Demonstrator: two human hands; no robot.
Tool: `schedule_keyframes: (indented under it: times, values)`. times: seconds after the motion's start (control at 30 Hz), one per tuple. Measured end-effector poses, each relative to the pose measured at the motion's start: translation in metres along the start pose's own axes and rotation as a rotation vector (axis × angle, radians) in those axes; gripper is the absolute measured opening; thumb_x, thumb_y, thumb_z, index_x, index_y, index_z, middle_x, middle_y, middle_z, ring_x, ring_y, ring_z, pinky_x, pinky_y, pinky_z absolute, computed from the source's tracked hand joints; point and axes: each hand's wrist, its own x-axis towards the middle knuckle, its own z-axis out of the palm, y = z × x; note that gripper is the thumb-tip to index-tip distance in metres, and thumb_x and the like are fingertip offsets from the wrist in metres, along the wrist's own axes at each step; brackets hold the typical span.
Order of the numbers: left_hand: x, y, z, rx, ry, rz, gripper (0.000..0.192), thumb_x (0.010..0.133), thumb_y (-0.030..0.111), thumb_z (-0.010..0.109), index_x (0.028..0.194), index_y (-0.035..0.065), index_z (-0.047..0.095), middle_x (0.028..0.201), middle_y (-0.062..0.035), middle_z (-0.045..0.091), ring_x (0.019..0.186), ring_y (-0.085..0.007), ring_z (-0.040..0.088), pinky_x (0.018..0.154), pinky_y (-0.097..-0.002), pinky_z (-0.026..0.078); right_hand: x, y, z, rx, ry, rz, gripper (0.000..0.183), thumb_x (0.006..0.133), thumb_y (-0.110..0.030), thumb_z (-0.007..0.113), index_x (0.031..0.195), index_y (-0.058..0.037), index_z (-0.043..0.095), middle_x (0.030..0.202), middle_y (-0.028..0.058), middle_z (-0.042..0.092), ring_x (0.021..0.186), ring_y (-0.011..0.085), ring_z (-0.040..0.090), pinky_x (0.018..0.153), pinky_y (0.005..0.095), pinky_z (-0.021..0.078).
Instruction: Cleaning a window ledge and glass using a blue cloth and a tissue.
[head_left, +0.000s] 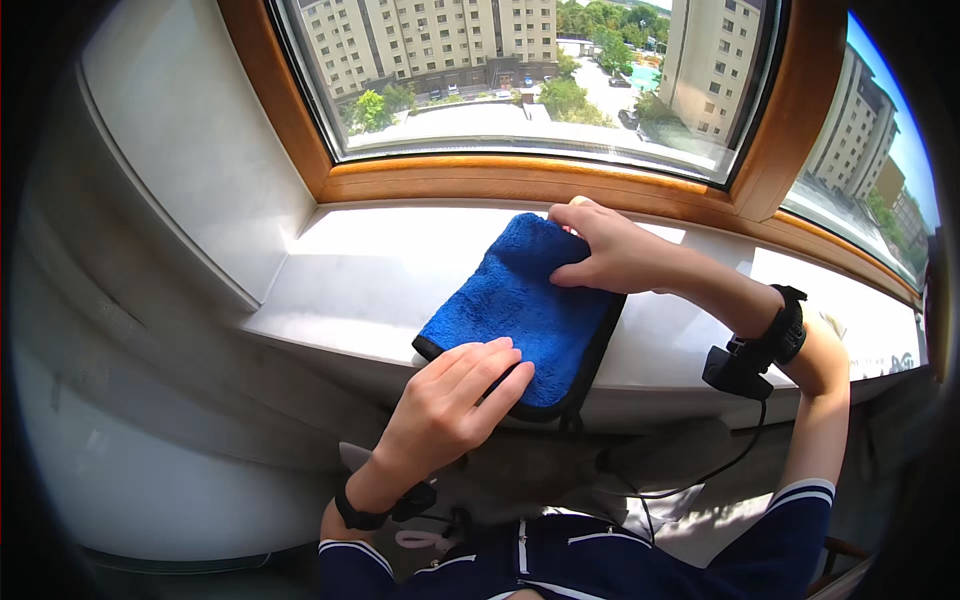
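A blue plush microfibre cloth (517, 307) with black edging lies on the white windowsill (337, 285), its near end reaching past the sill's front edge. My right hand (615, 251) has its thumb on the upper right part of the cloth. Its fingers bend around the far right corner. Over the near left edge, my left hand (457, 405) lays its fingers on the pile; whether the cloth is gripped beneath them is hidden. Black straps with small devices circle both wrists, and a black cable (720, 472) hangs from the right one.
A brown window frame (525, 176) with glass borders the sill's far side. To the left, a pale side wall (195, 127) meets the sill. A large pale rounded object (187, 480) stands at lower left. Dark lettering (892, 364) shows at the sill's right end.
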Motion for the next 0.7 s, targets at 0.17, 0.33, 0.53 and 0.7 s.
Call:
schedule_keyframes:
  times: [0.17,0.33,0.53,0.7]
  values:
    - [0.013,-0.007,-0.011,-0.141,-0.013,-0.064,0.027,0.06,0.01,0.066,0.086,0.0044,0.06,0.085,-0.0077,0.058,0.084,-0.0214,0.057,0.071,-0.033,0.045,-0.005,-0.039,-0.003,0.135,-0.147,0.022,0.046,0.083,-0.035,0.055,0.11,-0.0016,0.037,0.102,0.0266,0.052,0.096,0.0375,0.052,0.081,0.0382,0.0415]
    - [-0.003,-0.017,-0.001,-0.077,0.483,-0.311,0.051,0.057,0.032,0.079,0.086,0.01,0.044,0.086,-0.0074,0.043,0.077,-0.0219,0.044,0.066,-0.032,0.037,-0.015,-0.061,0.009,0.157,-0.237,-0.194,0.091,0.07,-0.07,0.047,0.11,0.01,0.035,0.094,0.0284,0.054,0.089,0.0359,0.056,0.078,0.0354,0.0435]
    - [0.024,-0.035,-0.006,-0.097,0.517,-0.137,0.057,0.054,0.031,0.08,0.094,0.0129,0.044,0.1,-0.0087,0.043,0.088,-0.0243,0.047,0.073,-0.0349,0.04,-0.021,-0.069,0.028,-0.036,-0.112,-0.389,0.063,0.068,-0.04,0.069,0.104,0.0007,0.035,0.083,0.0226,0.056,0.082,0.0349,0.057,0.069,0.0386,0.0437]
    - [0.016,-0.046,-0.017,-0.031,0.611,-0.132,0.058,0.064,0.027,0.077,0.105,0.0148,0.036,0.106,-0.0121,0.041,0.089,-0.023,0.047,0.075,-0.0348,0.042,-0.02,-0.055,-0.008,0.18,-0.081,-0.25,0.055,0.067,-0.006,0.067,0.11,0.0019,0.035,0.076,0.0195,0.057,0.077,0.0372,0.056,0.069,0.0422,0.0427]
